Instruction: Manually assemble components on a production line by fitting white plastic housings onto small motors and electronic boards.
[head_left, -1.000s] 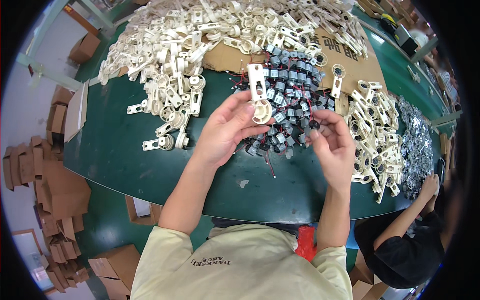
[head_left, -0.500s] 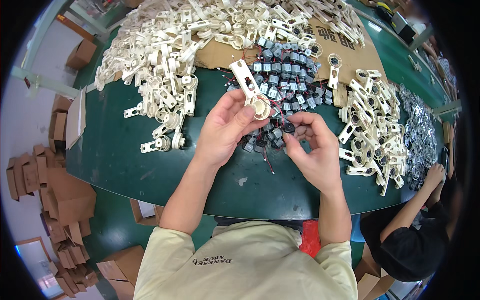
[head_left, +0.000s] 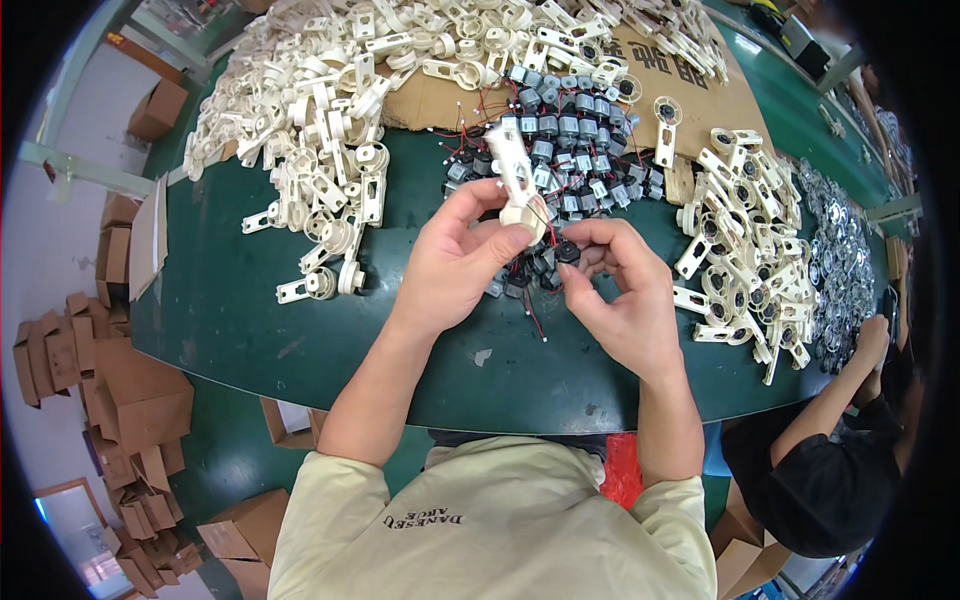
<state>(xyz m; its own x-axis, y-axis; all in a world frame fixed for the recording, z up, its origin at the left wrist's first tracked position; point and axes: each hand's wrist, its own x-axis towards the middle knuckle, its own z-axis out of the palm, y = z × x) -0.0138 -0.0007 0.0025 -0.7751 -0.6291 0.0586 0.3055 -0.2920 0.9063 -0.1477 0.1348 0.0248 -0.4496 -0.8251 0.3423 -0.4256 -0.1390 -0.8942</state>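
My left hand (head_left: 462,255) is closed on a cream plastic housing (head_left: 513,170), a long slotted handle with a round cup at its lower end. The housing stands tilted, its handle pointing up and away, a little blurred. Between the thumb and fingers of my right hand (head_left: 622,290) is a small motor (head_left: 567,252) with a black end. Red wires run between the motor and the cup. Under and beyond both hands lies a heap of grey motors (head_left: 565,130) with red leads. Part of that heap is hidden by my hands.
Cream housings (head_left: 330,180) are piled at the left and far side, partly on cardboard (head_left: 425,105). Housings with dark centres (head_left: 745,240) lie at the right, beside clear round parts (head_left: 840,260). A co-worker's arm (head_left: 825,400) reaches in at the far right. Cartons (head_left: 140,395) stand at left.
My left hand has turned the housing, so its cup faces more sideways and its handle stands steeper. The motor in my right hand has shifted slightly left, closer to the cup.
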